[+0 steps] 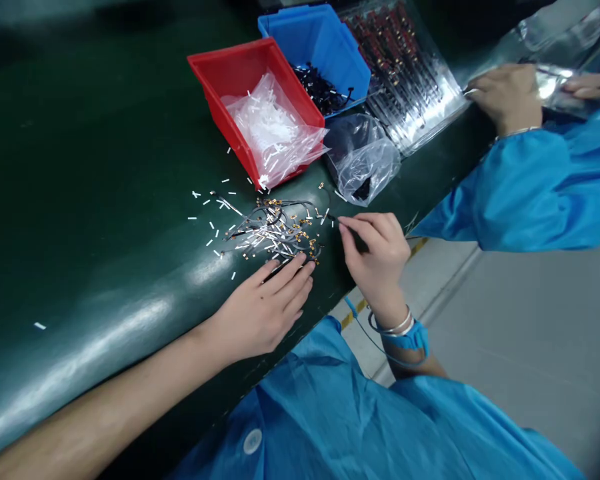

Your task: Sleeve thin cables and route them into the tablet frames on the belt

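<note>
A tangled bunch of thin grey cables (273, 230) with small gold connectors is laid on the green table (105, 200), its long axis running roughly left to right, and loose white tube pieces (211, 225) are scattered around it. The left hand (263, 310) is held spread, with its fingertips pressed against the bunch's near edge. A dark cable end (333, 218) appears to be pinched by the right hand (375, 257), though the grip is partly hidden by the fingers. A red bin (215, 87) is placed just behind the bunch, and a co-worker's hand (505, 97) is seen at far right.
</note>
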{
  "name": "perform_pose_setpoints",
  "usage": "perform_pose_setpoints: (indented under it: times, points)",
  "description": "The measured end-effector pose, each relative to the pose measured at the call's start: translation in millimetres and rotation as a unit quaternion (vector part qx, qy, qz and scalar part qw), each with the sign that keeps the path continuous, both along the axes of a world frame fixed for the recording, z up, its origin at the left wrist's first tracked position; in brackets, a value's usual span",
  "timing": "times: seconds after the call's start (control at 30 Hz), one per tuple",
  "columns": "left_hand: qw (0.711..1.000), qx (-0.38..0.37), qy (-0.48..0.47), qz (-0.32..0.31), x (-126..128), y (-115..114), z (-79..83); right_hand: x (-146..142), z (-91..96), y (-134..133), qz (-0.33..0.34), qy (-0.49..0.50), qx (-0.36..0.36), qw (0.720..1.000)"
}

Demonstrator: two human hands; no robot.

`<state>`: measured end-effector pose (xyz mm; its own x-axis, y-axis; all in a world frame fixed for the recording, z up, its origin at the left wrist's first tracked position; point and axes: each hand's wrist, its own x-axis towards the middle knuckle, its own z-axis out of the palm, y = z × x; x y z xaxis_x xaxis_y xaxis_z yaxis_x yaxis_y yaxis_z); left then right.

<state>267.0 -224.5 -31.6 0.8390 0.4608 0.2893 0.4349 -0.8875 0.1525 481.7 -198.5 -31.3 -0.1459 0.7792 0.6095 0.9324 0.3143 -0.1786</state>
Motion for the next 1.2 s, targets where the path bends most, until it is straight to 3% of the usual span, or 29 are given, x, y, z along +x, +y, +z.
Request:
perform_pose_setpoints:
  times: [0.3,0.73,1.03,1.2]
  points:
    - [1.0,0.003,-0.013,-0.013,-1,-1,-0.2,9,-10.4,16,0.032,-0.018,-0.019,0.999]
    - [1.0,-0.002,-0.024,-0.016,0,-1,-1.4,19,0.6,-19,0.068,0.056,-0.061,0.994]
    - [1.0,0.003,-0.006,-0.007,0,-2,-2.2,0,-8.7,-33,0.099,-0.048,-0.04,0.993]
    - [1.0,0.005,-0.004,-0.007,0,-2,-2.5,4,-6.2,-32,0.086,0.035,-0.058,0.994]
